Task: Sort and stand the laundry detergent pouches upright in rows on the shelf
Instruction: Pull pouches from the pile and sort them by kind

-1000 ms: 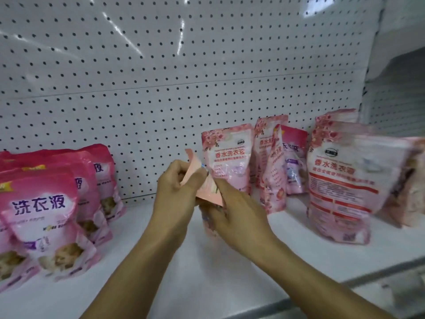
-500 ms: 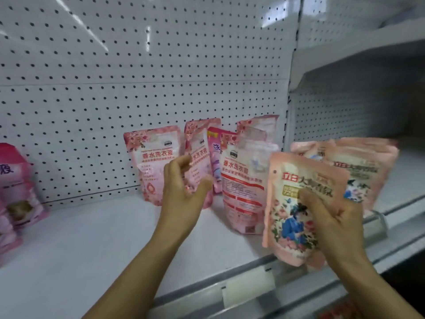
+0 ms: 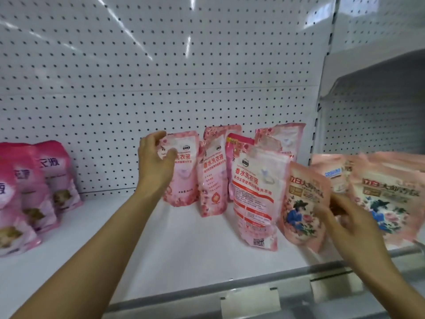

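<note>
Left grip [image 3: 156, 162]: your fingers curl round the top left edge of a pink pouch [image 3: 184, 171] standing by the pegboard [image 3: 161, 65].
Right grip [image 3: 347, 217]: you pinch a peach pouch [image 3: 303, 203] by its right side, tilted, at the shelf [image 3: 184, 249] front.
Between grips: three pink pouches upright, one magenta behind.
Far left: magenta pouches [image 3: 30, 189] in a row.
Far right: peach pouches [image 3: 391, 194], blurred.
</note>
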### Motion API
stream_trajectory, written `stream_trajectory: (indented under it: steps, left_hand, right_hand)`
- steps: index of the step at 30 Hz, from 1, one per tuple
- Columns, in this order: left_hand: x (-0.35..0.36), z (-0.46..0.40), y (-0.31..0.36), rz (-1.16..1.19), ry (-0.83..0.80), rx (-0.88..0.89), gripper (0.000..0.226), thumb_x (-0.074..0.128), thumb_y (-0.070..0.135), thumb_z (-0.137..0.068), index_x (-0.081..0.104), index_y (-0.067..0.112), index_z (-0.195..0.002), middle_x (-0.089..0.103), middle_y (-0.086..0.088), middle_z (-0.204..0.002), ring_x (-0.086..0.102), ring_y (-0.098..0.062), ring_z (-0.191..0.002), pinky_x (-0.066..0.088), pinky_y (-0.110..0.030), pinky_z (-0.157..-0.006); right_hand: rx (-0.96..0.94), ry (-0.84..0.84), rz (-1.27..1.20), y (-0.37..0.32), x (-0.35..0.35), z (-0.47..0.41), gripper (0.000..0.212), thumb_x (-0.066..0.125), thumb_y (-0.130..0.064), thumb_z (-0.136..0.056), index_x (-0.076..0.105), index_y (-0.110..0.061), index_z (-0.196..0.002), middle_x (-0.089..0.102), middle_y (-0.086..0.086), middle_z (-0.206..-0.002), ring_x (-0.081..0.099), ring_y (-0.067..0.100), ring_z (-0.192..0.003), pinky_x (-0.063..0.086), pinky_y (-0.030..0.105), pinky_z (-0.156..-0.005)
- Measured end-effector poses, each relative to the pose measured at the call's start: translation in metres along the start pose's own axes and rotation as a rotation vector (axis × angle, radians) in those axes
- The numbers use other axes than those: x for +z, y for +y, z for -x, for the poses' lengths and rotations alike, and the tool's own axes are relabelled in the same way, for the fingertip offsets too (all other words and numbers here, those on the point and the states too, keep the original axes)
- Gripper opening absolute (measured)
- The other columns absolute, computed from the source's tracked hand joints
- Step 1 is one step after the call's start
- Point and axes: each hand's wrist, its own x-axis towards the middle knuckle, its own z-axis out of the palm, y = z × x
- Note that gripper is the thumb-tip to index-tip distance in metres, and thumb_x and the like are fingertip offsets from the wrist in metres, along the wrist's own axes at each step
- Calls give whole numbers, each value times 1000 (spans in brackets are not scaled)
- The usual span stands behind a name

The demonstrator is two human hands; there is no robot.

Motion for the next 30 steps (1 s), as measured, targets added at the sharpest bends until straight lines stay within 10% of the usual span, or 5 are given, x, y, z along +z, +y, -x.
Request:
stream_trajectory:
  steps: [8,12,18,26,30]
  left_hand:
    - [-21,-90,-23,-384,-346,-7,44,67,31,-90,54,25,-132,57,8,-125,58,-17,-110,48,-39,-98]
    - [-24,-112,-37,-559,-347,122,10,60,29,-93,66,34,-87,71,9,-97,66,-18,-89,53,-37,-77]
    - [-30,-135,-69,-593,-161,85,12,57,30,-96,64,34,-86,64,12,-85,61,-16,-78,37,-28,-61]
    - [-24,-140,-84,-600,-105,56,17,53,36,-98,67,31,-108,65,11,-95,57,-16,-85,43,-33,-73]
    - [-17,-129,-69,-686,-5,380,32,55,15,-93,62,23,-123,63,1,-122,52,-23,-116,36,-41,-98]
  right_hand:
    - [-386,187,120,-72,-17,-68,25,47,-58,-94,59,-47,-112,64,-14,-113,64,20,-100,56,53,-81]
    - [-566,-73,196,-147,13,-112,15,55,-35,-92,66,-34,-102,65,-18,-95,62,-3,-87,52,29,-72]
    - [-635,-508,531,-165,73,-183,17,60,-22,-92,68,-30,-105,66,-15,-102,60,-1,-95,41,14,-72]
    - [-477,-1106,819,-194,139,-231,47,70,-9,-83,65,-41,-118,55,-20,-129,50,7,-121,44,36,-103]
    - [-553,-1224,789,-181,145,-230,9,72,-23,-86,77,-15,-87,73,-13,-78,67,9,-71,55,30,-77]
